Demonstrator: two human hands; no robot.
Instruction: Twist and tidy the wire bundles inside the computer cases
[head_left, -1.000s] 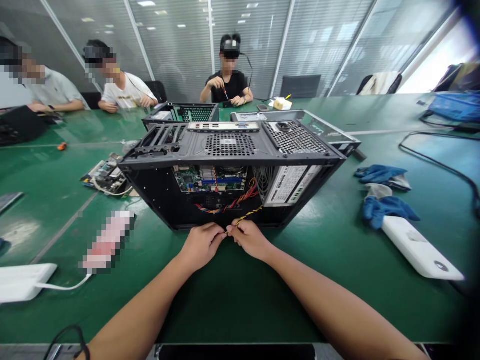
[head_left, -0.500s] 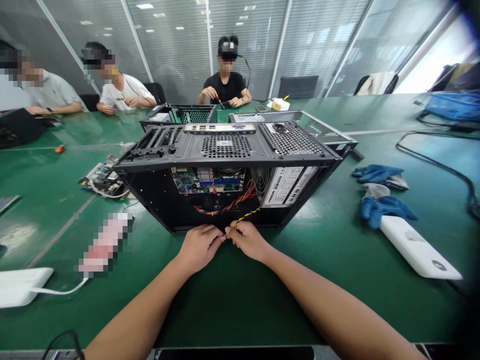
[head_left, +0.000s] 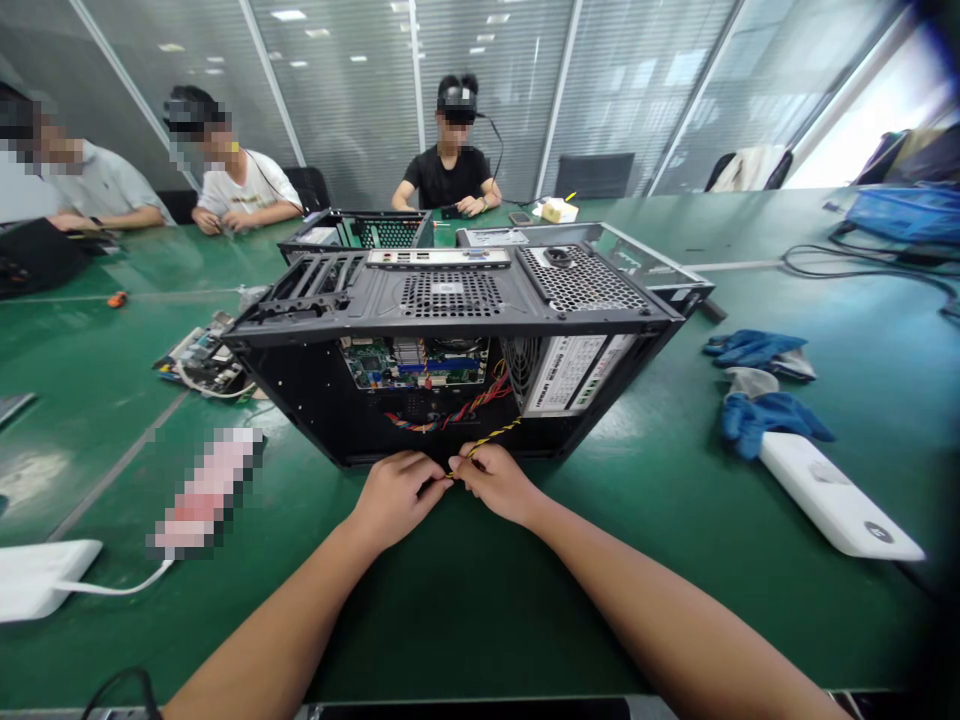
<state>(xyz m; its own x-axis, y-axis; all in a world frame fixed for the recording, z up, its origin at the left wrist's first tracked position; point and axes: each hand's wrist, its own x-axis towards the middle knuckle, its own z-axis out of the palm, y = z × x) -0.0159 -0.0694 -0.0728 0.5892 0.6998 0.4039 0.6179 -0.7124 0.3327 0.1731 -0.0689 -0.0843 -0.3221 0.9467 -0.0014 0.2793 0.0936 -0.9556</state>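
Presently we pinch the yellow-black twisted cable [head_left: 496, 433] between left hand [head_left: 397, 497] and right hand [head_left: 500, 484] fingertips, motherboard [head_left: 450, 367] and power supply [head_left: 574, 375] seemingly installed, computer case [head_left: 450, 325] side uncovered.

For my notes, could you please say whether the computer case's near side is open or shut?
Open: the motherboard, cables and power supply show inside the computer case through that side.

My left hand [head_left: 395, 497] and my right hand [head_left: 496, 483] are bare. My forearms [head_left: 296, 610] are uncovered too, smooth and narrowing toward the wrists [head_left: 364, 532].
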